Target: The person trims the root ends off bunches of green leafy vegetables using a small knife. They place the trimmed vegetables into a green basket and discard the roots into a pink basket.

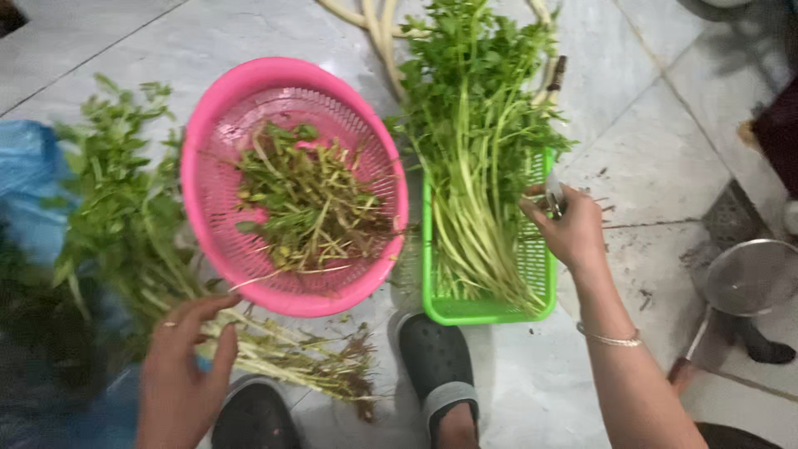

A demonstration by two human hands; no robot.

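Observation:
My left hand (184, 366) rests on the stalks of a pile of leafy greens (125, 216) lying on the floor at the left, fingers spread over the stems near their rooty ends (332, 374). My right hand (569, 229) is closed around a small metal blade or scissors (553, 195) at the right rim of a green rectangular basket (490, 309). That basket holds a bunch of trimmed greens (478, 141) with pale stems. A round pink colander (208, 183) between the two piles contains cut scraps and stems (312, 204).
A blue plastic bag (29, 179) lies under the left pile. My two feet in dark sandals (436, 366) sit below the baskets. A metal strainer (752, 278) lies at the right on the tiled floor. Pale thick stalks (374, 25) lie at the top.

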